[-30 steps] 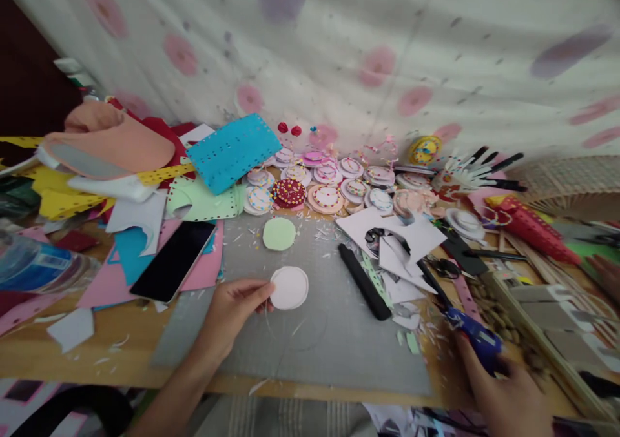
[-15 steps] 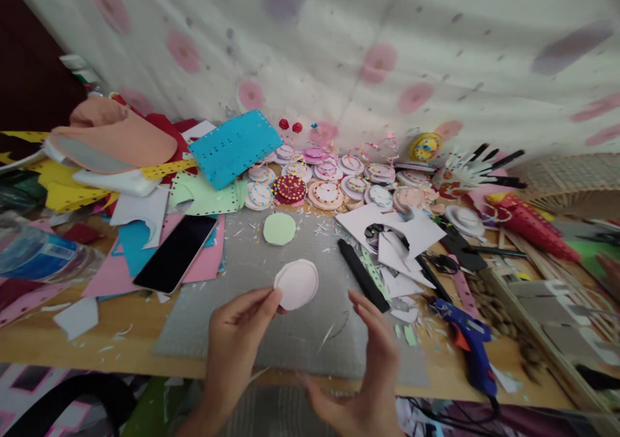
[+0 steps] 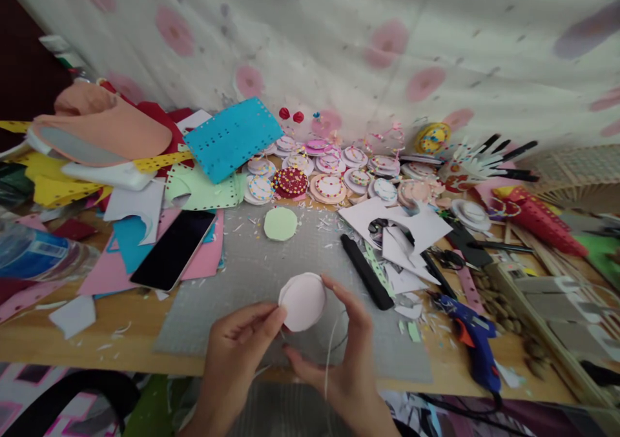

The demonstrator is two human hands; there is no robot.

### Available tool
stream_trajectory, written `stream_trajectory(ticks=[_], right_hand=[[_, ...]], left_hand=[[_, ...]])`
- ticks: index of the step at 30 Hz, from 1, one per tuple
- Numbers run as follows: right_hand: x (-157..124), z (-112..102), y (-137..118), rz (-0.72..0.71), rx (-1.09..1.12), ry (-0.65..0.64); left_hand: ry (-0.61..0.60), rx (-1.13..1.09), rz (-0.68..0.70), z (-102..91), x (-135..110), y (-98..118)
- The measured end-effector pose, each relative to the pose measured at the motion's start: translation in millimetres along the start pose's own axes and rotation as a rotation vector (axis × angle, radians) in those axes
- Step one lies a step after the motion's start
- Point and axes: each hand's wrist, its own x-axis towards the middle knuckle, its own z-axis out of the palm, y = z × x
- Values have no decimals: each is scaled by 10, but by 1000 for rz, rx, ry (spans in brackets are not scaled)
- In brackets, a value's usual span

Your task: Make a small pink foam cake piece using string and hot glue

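Disc (image 3: 303, 301) sits above the mat (image 3: 242, 275), between both hands. It is judged thin, light, flexible foam. Left hand (image 3: 237, 353) pinches its left rim in a tight grip. Right hand (image 3: 351, 359) touches the right rim, fingers spread. Handle by the edges, since the faces may crease.

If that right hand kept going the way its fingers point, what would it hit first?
Probably the pale round disc pinched by the left hand; fingertips of the right hand look to be at its edge, though depth is unclear.
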Motion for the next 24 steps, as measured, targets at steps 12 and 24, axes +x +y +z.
stream_trajectory(ticks=[12, 24], right_hand=[[-37, -74, -196, 131, 263, -118], [69, -255, -291, 128, 281, -287]], left_hand=[[-578, -392, -58, -68, 69, 55], [-674, -522, 129, -107, 106, 88]])
